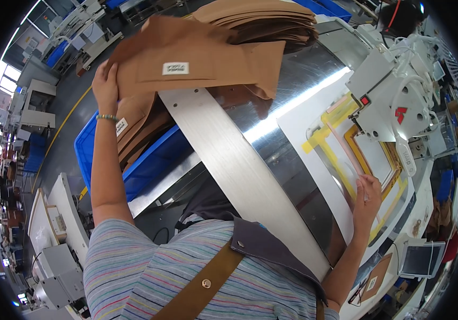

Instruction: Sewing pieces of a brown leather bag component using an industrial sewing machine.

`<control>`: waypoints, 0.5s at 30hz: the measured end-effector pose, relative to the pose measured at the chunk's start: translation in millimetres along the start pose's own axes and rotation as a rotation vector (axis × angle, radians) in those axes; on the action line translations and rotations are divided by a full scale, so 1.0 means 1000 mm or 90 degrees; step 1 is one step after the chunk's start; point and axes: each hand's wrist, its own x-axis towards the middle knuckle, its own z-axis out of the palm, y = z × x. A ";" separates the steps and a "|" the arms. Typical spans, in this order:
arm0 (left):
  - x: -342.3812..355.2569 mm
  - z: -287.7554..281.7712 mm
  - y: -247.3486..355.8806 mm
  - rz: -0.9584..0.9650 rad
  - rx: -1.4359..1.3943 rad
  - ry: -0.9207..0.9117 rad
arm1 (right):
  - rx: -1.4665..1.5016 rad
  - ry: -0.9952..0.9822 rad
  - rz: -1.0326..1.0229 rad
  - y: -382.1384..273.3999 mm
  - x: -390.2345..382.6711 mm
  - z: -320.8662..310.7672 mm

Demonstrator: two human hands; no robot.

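Note:
My left hand (105, 85) is raised and closed on the edge of a brown fabric panel (213, 63), which hangs spread out with a white label (176, 68) on it. The panel is above the near end of a metal table and partly in front of a stack of brown pieces. My right hand (368, 196) is pinched together at the near side of a clear sewing template (341, 169) with yellow tape strips. What its fingers hold, if anything, I cannot make out. A yellow-brown frame (353, 140) lies within the template, under the head of a white sewing machine (394, 106).
A blue bin (86, 152) at my left holds more labelled brown pieces (135, 125). Beyond the panel stands a tall stack of brown pieces (263, 15). A brushed metal strip (229, 154) edges the shiny table. At right are a small screen (423, 260) and eyeglasses (356, 296).

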 end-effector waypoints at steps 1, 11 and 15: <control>-0.013 -0.032 -0.031 -0.017 0.047 0.019 | 0.011 -0.017 0.038 -0.002 0.000 -0.001; -0.152 -0.215 -0.182 -0.186 0.288 0.152 | 0.074 -0.021 0.120 0.004 -0.006 -0.002; -0.165 -0.179 -0.160 -0.161 0.659 0.078 | 0.042 -0.027 0.097 -0.007 -0.006 -0.005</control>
